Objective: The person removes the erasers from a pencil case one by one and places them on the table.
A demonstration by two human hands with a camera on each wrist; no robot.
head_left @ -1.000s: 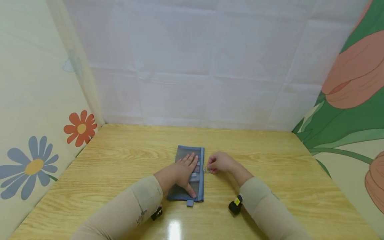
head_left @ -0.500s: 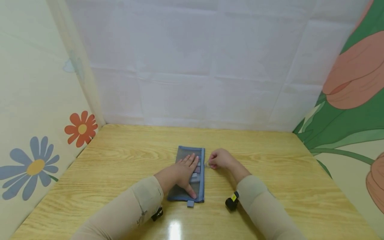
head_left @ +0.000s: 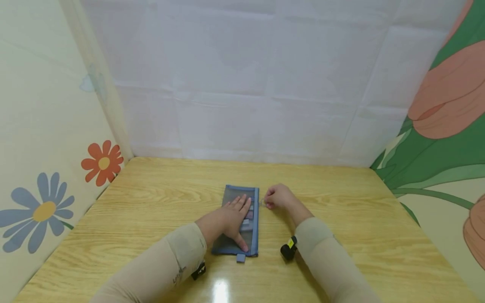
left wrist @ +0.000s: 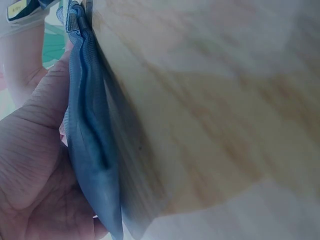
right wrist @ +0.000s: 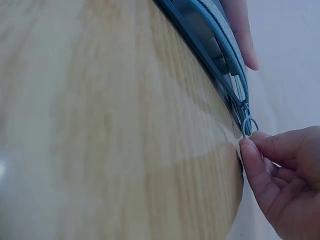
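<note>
A blue zippered mesh pouch [head_left: 232, 193] lies lengthwise on the table, with small pale and pinkish items showing through it. My left hand [head_left: 232, 219] rests flat across the pouch, fingers spread. In the left wrist view, the pouch's blue edge [left wrist: 87, 120] runs alongside the left palm [left wrist: 27, 165]. With thumb and forefinger, my right hand [head_left: 279, 196] pinches the ring pull [right wrist: 249, 121] of the zipper, just off the pouch's right edge. The right wrist view shows the zipper parted on the near side of the slider, with a dark gap between its edges.
The wood-grain table [head_left: 166, 185] backs onto a white sheet [head_left: 227, 122]. Flower-printed panels stand on the left [head_left: 45, 126] and right [head_left: 435, 189]. A black wrist device [head_left: 289, 250] hangs under the right sleeve.
My right hand has moved away from me along the pouch's right edge, drawing the zipper pull with it. My left hand stays in place on the pouch.
</note>
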